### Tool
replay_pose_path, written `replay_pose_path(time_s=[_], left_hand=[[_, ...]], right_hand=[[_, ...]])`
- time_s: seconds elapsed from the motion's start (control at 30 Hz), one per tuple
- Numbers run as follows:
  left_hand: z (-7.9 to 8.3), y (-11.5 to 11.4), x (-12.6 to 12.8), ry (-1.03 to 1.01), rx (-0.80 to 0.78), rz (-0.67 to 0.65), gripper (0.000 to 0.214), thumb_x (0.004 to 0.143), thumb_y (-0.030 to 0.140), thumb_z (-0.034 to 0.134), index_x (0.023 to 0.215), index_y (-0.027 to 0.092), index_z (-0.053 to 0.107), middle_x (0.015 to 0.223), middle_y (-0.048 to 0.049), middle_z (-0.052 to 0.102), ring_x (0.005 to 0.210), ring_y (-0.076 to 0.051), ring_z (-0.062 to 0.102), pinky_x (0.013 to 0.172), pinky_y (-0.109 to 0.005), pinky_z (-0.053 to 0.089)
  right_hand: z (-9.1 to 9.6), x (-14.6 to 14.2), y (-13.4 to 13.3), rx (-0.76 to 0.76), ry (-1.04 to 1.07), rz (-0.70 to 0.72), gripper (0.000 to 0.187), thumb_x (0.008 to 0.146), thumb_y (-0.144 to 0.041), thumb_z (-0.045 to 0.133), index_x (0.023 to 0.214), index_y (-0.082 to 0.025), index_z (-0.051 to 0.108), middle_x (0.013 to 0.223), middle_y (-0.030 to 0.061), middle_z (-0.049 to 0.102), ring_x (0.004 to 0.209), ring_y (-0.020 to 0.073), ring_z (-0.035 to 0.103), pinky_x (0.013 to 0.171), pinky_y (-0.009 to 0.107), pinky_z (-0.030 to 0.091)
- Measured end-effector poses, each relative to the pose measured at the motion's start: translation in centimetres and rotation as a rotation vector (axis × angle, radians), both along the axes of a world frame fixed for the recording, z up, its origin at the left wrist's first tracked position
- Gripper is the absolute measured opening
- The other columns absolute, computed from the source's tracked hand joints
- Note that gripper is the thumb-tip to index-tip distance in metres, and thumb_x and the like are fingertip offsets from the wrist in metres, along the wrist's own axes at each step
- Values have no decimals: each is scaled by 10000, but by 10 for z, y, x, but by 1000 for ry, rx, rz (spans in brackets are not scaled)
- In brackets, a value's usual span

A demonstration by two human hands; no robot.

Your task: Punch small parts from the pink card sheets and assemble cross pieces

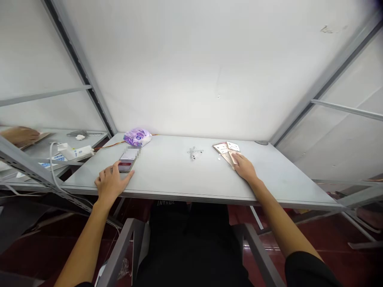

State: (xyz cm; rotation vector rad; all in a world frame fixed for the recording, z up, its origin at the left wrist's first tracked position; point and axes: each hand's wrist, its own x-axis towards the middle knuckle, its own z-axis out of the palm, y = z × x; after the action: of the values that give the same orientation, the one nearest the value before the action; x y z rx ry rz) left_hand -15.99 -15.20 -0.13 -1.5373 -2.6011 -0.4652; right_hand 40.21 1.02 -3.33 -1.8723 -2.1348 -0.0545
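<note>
My left hand lies flat on the grey table near its front edge, fingers stretched out, the fingertips touching a phone that lies face up. My right hand rests palm down at the right, its fingers spread over the near end of a small fan of tan cards. Between the hands, further back, sits a little cluster of tiny metal parts.
A purple wipes packet lies at the back left by an orange cable. A white charger block with its cord sits on the neighbouring bench at left, where another person's hand rests. Metal frame posts flank the table.
</note>
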Motion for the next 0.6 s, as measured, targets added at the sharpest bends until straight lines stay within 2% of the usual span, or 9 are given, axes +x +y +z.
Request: replay_pose_path(time_s=[0.17, 0.4, 0.5, 0.6], left_hand=[[3, 14, -5, -52, -35, 32, 901, 849, 786, 446, 1546, 215, 420, 1462, -267, 489, 1344, -493, 413, 1042, -656, 354], [7, 38, -9, -82, -50, 22, 945, 811, 812, 476, 1549, 225, 414, 1486, -255, 475, 1366, -476, 405, 1091, -632, 318], [10, 44, -13, -90, -50, 29, 938, 811, 765, 516, 1546, 193, 398, 1455, -265, 510, 1356, -465, 440, 1082, -610, 355], [15, 51, -17, -129, -105, 58, 1033, 751, 734, 619, 1551, 131, 367, 1424, -308, 524, 1346, -479, 470, 1058, -580, 401]], right_hand=[[-3, 2, 2, 25, 13, 14, 569, 880, -190, 510, 1443, -195, 592, 1527, 117, 553, 1369, 323, 544, 1128, 472, 477], [-4, 3, 2, 37, 9, 17, 586, 853, -161, 521, 1433, -199, 595, 1525, 108, 556, 1369, 304, 542, 1127, 440, 477], [-2, 2, 1, 19, -5, 6, 573, 868, -183, 515, 1436, -200, 588, 1529, 104, 551, 1370, 298, 541, 1119, 424, 479], [0, 0, -2, 11, -7, 14, 516, 936, -290, 496, 1435, -191, 584, 1527, 111, 552, 1376, 301, 535, 1129, 432, 466]])
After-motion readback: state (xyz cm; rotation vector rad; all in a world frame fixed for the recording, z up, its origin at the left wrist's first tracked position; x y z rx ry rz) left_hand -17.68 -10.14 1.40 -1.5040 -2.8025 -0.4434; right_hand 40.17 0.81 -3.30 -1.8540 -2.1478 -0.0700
